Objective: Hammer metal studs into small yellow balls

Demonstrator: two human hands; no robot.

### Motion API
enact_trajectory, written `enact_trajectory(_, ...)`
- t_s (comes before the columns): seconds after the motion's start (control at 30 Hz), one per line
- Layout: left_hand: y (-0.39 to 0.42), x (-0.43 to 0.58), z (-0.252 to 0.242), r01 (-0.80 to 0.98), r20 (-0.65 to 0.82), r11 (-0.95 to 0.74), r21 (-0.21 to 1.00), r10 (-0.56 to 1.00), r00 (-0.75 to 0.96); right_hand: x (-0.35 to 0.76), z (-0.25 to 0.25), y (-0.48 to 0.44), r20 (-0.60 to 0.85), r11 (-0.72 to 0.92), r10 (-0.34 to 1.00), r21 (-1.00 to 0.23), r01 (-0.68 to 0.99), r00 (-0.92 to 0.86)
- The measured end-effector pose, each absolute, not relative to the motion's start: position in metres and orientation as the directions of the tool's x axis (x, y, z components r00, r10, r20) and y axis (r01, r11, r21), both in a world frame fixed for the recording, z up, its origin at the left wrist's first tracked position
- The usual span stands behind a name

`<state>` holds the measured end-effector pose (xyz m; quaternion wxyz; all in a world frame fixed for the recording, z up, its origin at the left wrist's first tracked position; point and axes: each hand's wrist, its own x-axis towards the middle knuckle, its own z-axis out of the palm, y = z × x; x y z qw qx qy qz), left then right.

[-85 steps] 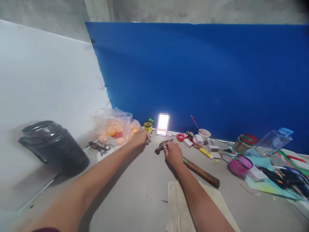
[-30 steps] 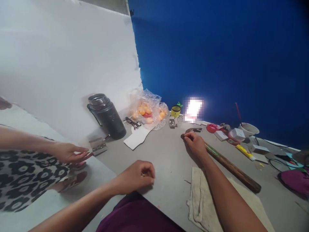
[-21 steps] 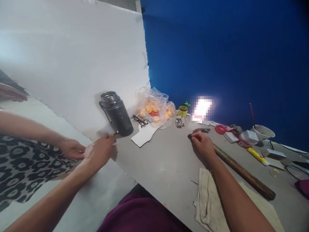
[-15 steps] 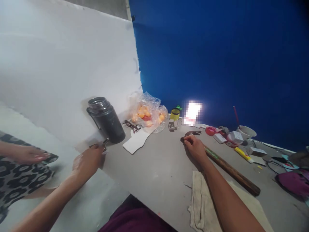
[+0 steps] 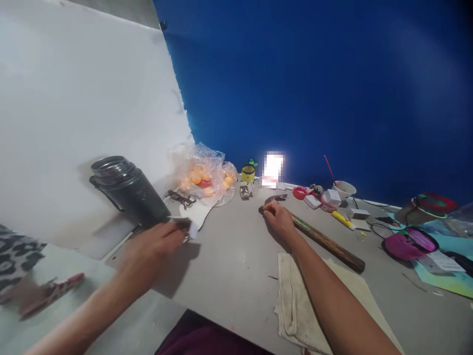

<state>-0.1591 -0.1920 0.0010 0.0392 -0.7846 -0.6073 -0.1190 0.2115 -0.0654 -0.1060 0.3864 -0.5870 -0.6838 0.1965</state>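
Note:
My right hand [image 5: 279, 222] rests closed around the neck of a hammer [image 5: 318, 239], just behind its metal head; the long wooden handle runs back to the right over the grey table. My left hand [image 5: 150, 251] is blurred by motion in front of a dark grey flask [image 5: 127, 190]. Its fingers pinch a small dark and white thing, perhaps a little box, which I cannot make out clearly.
A plastic bag of orange fruit [image 5: 203, 172], a yellow cup [image 5: 248, 173], a small open box [image 5: 244, 190] and a cloth [image 5: 299, 301] lie on the table. Craft clutter fills the right side, with a magenta dish [image 5: 406, 244]. Another person's patterned sleeve [image 5: 15, 251] shows at far left.
My left hand moved right from beside the flask's base, carrying a small item. The other person's hand has drawn back out of view. My right hand stays on the hammer.

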Motion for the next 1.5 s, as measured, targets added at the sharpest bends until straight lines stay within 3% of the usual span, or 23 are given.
enact_trajectory(0.1, -0.150, -0.106, -0.006, 0.866, 0.184, -0.500, -0.024, 0.849, 0.495, 0.211, -0.105, -0.067, 0.294, 0.225, 0.956, -0.722, 0.655, -0.005)
enact_trajectory(0.27, -0.087, -0.046, -0.030, 0.769, 0.210, -0.639, -0.021, 0.749, 0.629, 0.210, -0.102, -0.068, 0.286, 0.219, 0.958, -0.713, 0.666, -0.009)
enact_trajectory(0.37, -0.066, -0.041, -0.039, 0.739, 0.208, -0.672, 0.059, 0.732, 0.649, 0.211, -0.101, -0.068, 0.258, 0.197, 0.966, -0.713, 0.673, -0.009)
enact_trajectory(0.57, -0.054, -0.069, -0.037, 0.743, 0.279, -0.570, 0.350, 0.821, 0.498, 0.212, -0.103, -0.066, 0.250, 0.186, 0.968, -0.720, 0.668, 0.000)
enact_trajectory(0.63, -0.050, -0.071, -0.032, 0.744, 0.234, -0.570, 0.350, 0.822, 0.519, 0.212, -0.104, -0.066, 0.250, 0.191, 0.968, -0.725, 0.661, -0.005)
enact_trajectory(0.77, -0.038, -0.064, -0.027, 0.741, 0.010, -0.614, 0.271, 0.772, 0.636, 0.214, -0.106, -0.065, 0.259, 0.218, 0.965, -0.737, 0.640, -0.029)
enact_trajectory(0.9, -0.022, -0.054, -0.030, 0.655, -0.068, -0.683, 0.324, 0.673, 0.736, 0.214, -0.106, -0.066, 0.255, 0.203, 0.967, -0.733, 0.649, -0.014)
enact_trajectory(1.07, -0.018, -0.038, -0.032, 0.755, -0.057, -0.585, 0.298, 0.778, 0.626, 0.212, -0.103, -0.067, 0.237, 0.181, 0.971, -0.728, 0.661, -0.005)
enact_trajectory(1.3, -0.023, 0.004, -0.033, 0.868, 0.096, -0.430, 0.250, 0.903, 0.419, 0.208, -0.098, -0.069, 0.271, 0.182, 0.963, -0.687, 0.704, 0.015)
enact_trajectory(1.5, -0.019, 0.004, -0.038, 0.822, 0.119, -0.451, 0.348, 0.891, 0.439, 0.206, -0.094, -0.072, 0.246, 0.181, 0.969, -0.652, 0.736, -0.021)
